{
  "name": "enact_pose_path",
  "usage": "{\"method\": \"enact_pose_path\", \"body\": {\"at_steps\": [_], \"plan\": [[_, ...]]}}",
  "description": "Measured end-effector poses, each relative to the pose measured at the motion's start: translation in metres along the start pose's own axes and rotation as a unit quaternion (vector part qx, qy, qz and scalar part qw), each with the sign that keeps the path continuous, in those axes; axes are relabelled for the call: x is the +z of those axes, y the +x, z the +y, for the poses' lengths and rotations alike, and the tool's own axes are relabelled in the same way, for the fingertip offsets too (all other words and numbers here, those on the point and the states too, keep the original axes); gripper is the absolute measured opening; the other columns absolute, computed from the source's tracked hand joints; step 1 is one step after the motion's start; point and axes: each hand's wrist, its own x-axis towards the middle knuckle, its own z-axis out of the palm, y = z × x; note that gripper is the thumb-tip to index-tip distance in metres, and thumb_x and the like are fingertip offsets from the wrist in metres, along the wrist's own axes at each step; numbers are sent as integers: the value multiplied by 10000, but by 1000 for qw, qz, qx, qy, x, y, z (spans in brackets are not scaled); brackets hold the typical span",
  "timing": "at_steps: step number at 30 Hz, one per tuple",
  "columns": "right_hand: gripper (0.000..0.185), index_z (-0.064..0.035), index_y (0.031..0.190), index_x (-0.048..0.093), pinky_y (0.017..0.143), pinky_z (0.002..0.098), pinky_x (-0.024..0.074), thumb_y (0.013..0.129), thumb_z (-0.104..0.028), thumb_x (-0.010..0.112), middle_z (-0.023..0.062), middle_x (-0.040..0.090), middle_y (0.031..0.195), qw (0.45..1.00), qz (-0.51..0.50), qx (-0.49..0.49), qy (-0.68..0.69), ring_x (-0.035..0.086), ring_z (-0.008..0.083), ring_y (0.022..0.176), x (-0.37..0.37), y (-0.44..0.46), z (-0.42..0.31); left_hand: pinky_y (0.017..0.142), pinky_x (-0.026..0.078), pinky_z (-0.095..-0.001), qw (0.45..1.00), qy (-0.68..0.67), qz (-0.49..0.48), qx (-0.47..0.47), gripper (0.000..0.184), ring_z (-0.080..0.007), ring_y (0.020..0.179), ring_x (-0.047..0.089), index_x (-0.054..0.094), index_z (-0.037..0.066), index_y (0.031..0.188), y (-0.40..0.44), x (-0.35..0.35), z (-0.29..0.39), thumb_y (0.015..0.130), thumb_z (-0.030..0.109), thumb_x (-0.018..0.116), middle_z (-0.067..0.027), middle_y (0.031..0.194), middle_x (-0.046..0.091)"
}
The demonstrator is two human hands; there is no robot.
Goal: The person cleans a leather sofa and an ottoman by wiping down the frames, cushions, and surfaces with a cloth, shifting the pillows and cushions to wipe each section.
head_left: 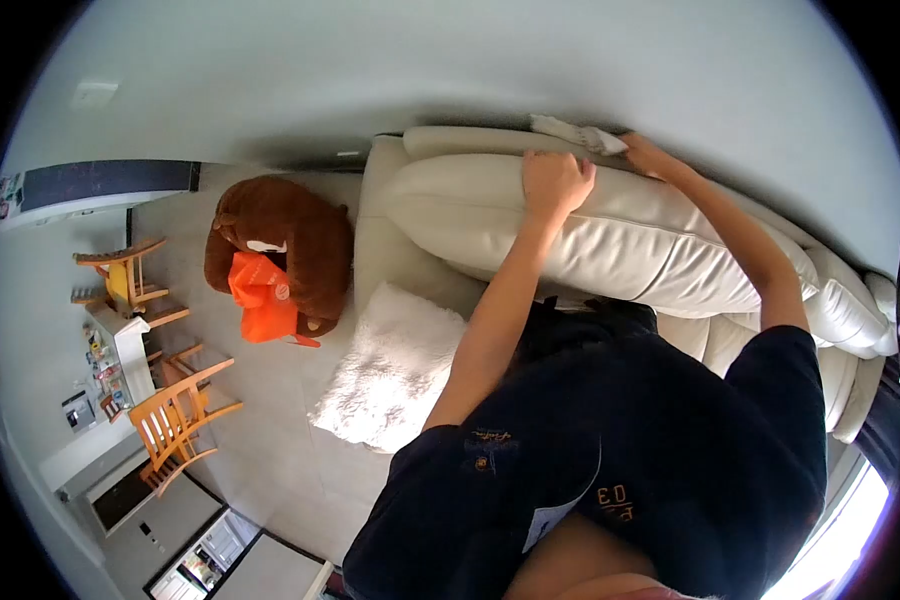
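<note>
A cream leather sofa [425, 265] runs along the wall in front of me. My left hand [558, 183] is closed at the top edge of its plump back cushion [470, 195], with the fingers curled over and partly hidden. Further right, at the narrow strip between the sofa back and the wall, my right hand [648, 157] grips one end of a whitish cloth [578, 134]. The cloth lies along the top of the sofa back, pointing left. Its folds hide the fingertips.
A fluffy white pillow [395, 365] lies on the seat beside my left arm. Left of the sofa, a brown plush seat [315, 235] carries an orange bag [262, 295]. Wooden chairs [175, 415] and a white table [133, 355] stand farther off. The wall [450, 60] borders the sofa back.
</note>
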Motion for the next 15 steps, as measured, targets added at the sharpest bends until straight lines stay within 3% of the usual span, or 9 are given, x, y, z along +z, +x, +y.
{"method": "enact_pose_path", "body": {"at_steps": [2, 5, 7, 9, 11, 13, 15], "plan": [[433, 43, 1243, 577, 1028, 433, 396, 833, -28, 455, 271, 578, 1263, 998, 22, 50, -27, 537, 378, 1189, -19, -31, 46, 710, 455, -436, 1000, 6, -14, 2, 468, -335, 501, 568, 620, 36, 511, 1, -2, 0, 849, 353, 559, -150, 510, 583], [430, 40, 1265, 564, 1035, 431, 394, 856, -57, 473, 263, 579, 1263, 984, 51, 140, -98, 530, 380, 1199, -54, -97, 37, 714, 455, -438, 1000, 8, -15, -4, 463, -333, 477, 544, 625, 33, 516, 1, 0, 1, 849, 349, 558, -150, 503, 578], [429, 36, 1267, 564, 1025, 425, 403, 858, -66, 481, 254, 591, 1252, 980, 46, 129, -147, 545, 375, 1182, -76, -116, 77, 710, 453, -441, 1000, 7, -11, -7, 461, -331, 470, 535, 625, 33, 516, 0, 0, 2, 849, 346, 560, -150, 501, 577], [428, 32, 1268, 564, 1014, 418, 412, 860, -74, 489, 244, 604, 1240, 973, 43, 118, -196, 560, 370, 1165, -85, -126, 68, 706, 451, -445, 1000, 5, -7, -7, 459, -329, 463, 526, 625, 33, 516, -3, 2, 3, 850, 343, 561, -151, 499, 576], [422, 13, 1264, 573, 992, 414, 430, 859, -77, 496, 224, 633, 1200, 997, 45, 31, -49, 590, 359, 1128, -93, -115, 37, 710, 454, -445, 998, -10, 59, 19, 452, -333, 473, 541, 632, 37, 523, -2, 2, 0, 851, 341, 563, -149, 497, 576], [392, 2, 1224, 613, 977, 382, 451, 854, 1, 483, 187, 643, 1206, 987, 80, -139, -18, 596, 304, 1126, -74, -87, -65, 694, 450, -444, 998, 3, 56, 19, 425, -332, 506, 564, 635, 38, 522, -3, 3, 0, 831, 325, 582, -150, 519, 592], [505, -57, 1244, 625, 990, 409, 456, 771, 69, 499, 173, 598, 1289, 967, 80, -244, -7, 578, 342, 1159, -46, -36, -129, 679, 446, -442, 999, 13, 49, 18, 399, -332, 539, 588, 637, 38, 520, -7, 4, -1, 810, 310, 602, -151, 541, 608]]}}
